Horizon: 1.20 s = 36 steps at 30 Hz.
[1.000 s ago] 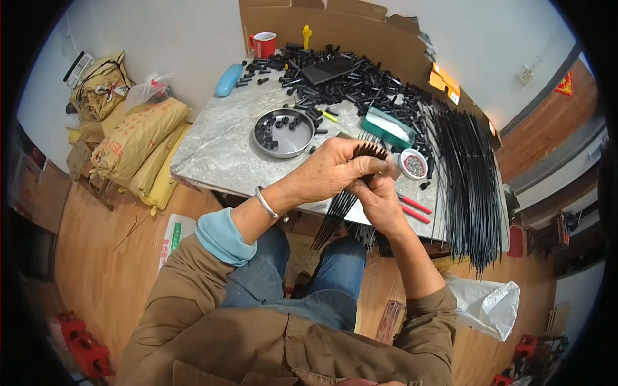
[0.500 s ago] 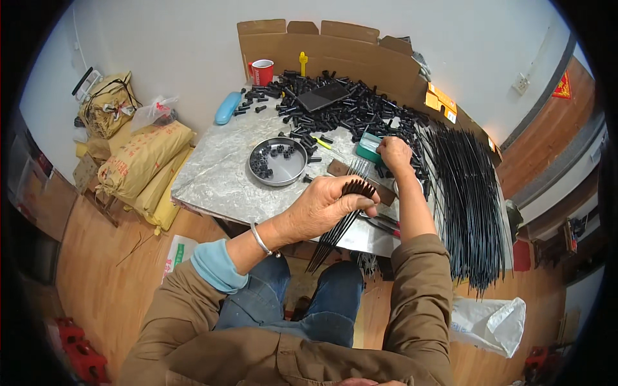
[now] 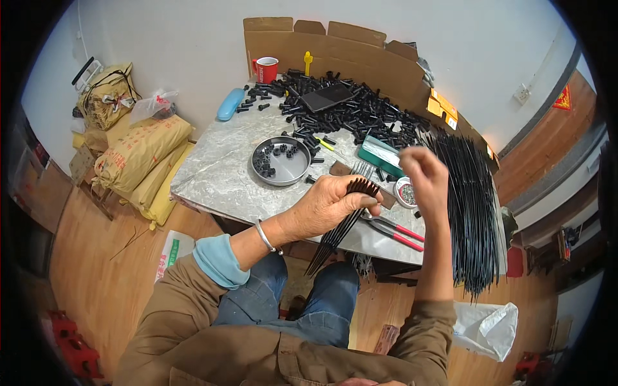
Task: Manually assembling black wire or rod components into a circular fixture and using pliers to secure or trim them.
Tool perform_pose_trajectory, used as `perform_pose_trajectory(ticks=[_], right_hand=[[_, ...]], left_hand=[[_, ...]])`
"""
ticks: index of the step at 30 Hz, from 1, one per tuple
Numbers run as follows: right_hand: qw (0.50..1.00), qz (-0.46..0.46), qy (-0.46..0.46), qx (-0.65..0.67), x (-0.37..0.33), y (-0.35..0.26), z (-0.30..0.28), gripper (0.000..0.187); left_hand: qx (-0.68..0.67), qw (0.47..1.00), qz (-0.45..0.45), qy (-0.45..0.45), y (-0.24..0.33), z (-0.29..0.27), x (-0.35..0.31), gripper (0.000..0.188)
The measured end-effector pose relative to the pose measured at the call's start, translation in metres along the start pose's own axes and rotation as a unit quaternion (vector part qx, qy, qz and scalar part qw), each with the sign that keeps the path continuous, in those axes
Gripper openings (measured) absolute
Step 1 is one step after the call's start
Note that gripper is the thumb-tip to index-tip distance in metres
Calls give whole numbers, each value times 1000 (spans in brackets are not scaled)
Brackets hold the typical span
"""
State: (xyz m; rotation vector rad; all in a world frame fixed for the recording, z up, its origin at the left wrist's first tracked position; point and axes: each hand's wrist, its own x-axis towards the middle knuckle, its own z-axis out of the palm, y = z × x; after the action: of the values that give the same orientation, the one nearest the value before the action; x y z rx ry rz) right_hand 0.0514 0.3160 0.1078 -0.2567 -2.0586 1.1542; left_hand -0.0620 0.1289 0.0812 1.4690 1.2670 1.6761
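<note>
My left hand (image 3: 322,207) is closed round a fanned bundle of thin dark rods (image 3: 331,241). Their upper ends spread above the fingers, and the long ends slant down over the table's front edge. To its right, my right hand (image 3: 426,182) is raised over the table with its fingers curled in; whatever they may hold is too small or hidden to make out. Just left of that hand lies an open green box (image 3: 373,154) with pale contents. Partly behind the wrist stands a small round tub (image 3: 405,193) of tiny pieces. Red-handled pliers (image 3: 400,235) lie below it.
A round metal dish (image 3: 288,172) holds small black parts. Black bolts (image 3: 393,132) are heaped at the back, with a dark phone (image 3: 327,97) on top. A red mug (image 3: 265,69) and blue case (image 3: 230,104) stand behind left. Long dark rods (image 3: 468,219) overhang the right edge.
My right hand has lifted away from the green box and come right and nearer to me, uncovering the tub and pliers. The left hand keeps its grip on the rods, almost still.
</note>
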Motion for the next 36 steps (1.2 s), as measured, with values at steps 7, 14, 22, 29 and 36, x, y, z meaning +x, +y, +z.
perform_pose_trajectory(ticks=[7, 14, 22, 29, 36], right_hand=[[978, -125, -47, -158, -45, -62, 6, 9], [971, -137, -50, -191, -48, -68, 6, 14], [968, -136, -61, -201, -48, -68, 6, 17], [963, -164, -62, -206, -45, -73, 4, 16], [964, -140, -75, -212, -43, -89, -4, 10]], left_hand=[[2, 1000, -7, -9, -4, 2, 3, 17], [-14, 1000, 3, -11, -6, 1, 2, 18], [-7, 1000, 12, -9, -4, 0, 1, 18], [6, 1000, 12, -16, 1, 4, 1, 18], [10, 1000, 14, -22, 2, 7, 4, 18]])
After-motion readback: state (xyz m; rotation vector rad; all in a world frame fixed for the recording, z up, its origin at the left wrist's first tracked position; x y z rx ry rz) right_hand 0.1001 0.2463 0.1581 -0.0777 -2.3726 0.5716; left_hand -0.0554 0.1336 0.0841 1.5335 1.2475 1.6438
